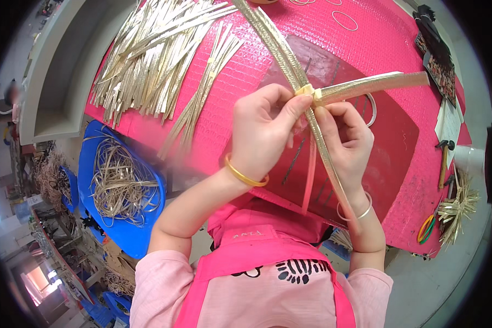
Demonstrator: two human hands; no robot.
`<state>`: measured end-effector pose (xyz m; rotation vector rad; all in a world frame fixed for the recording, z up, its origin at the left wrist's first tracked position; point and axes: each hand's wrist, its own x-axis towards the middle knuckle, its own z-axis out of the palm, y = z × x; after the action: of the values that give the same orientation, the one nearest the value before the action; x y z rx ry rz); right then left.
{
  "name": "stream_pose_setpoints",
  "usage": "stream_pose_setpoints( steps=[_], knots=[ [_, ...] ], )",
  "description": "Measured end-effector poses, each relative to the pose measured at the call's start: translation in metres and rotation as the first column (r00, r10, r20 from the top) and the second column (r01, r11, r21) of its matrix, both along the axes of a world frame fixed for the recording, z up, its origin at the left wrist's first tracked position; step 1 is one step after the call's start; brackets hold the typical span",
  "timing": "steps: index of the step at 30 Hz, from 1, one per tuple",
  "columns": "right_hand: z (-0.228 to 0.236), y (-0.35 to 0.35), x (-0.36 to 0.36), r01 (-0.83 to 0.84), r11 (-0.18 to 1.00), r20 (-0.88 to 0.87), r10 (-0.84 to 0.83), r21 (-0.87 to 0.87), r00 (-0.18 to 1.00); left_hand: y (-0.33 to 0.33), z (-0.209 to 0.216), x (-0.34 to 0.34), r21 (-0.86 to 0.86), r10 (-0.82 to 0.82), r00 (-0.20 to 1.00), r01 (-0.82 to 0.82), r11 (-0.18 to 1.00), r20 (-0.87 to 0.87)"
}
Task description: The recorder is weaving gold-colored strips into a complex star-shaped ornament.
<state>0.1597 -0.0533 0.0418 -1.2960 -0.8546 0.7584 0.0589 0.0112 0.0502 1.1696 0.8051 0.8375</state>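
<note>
Several shiny gold strips (277,48) meet at a pale yellow knot-like piece (307,90) above the work mat. My left hand (265,126) is closed, thumb and forefinger pinching the strips right beside that piece. Just to its right, my right hand (344,139) is closed too, its fingertips on the strips under the joint. One wide strip (388,86) points off to the right, and a narrower strip (328,158) hangs down toward my right wrist. What lies between the fingertips is partly hidden.
On the pink table (246,60) lie a dark red mat (388,158), a large pile of gold strips (153,60) and a smaller bundle (205,87). A blue bin (154,216) of strip scraps stands at left. A hammer (444,164) lies near the right edge.
</note>
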Motion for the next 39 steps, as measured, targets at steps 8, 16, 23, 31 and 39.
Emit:
stream_pose_setpoints(
  steps=[8, 16, 23, 31, 39],
  knots=[
    [0.009, 0.001, 0.025, -0.300, 0.940, -0.354, 0.228, -0.164, 0.907, 0.016, 0.010, -0.017, -0.305, -0.439, 0.898, 0.408, 0.861, -0.039],
    [0.003, 0.002, 0.035, -0.396, 0.893, -0.452, 0.269, -0.214, 0.851, 0.032, 0.015, -0.022, -0.166, -0.538, 0.802, 0.512, 0.843, -0.260],
    [0.001, 0.007, 0.037, -0.363, 0.887, -0.004, 0.377, -0.285, 0.926, 0.019, -0.014, -0.019, 0.845, 0.174, 0.874, 0.360, 0.395, -0.454],
    [-0.012, 0.010, 0.023, -0.351, 0.925, -0.299, 0.296, -0.147, 0.907, 0.014, 0.005, -0.026, 0.224, -0.194, 0.872, 0.320, 0.921, -0.449],
    [-0.013, 0.002, 0.014, -0.263, 0.954, -0.088, 0.252, -0.143, 0.964, 0.032, 0.014, -0.041, -0.126, -0.447, 0.842, 0.430, 0.894, -0.301]
  ],
)
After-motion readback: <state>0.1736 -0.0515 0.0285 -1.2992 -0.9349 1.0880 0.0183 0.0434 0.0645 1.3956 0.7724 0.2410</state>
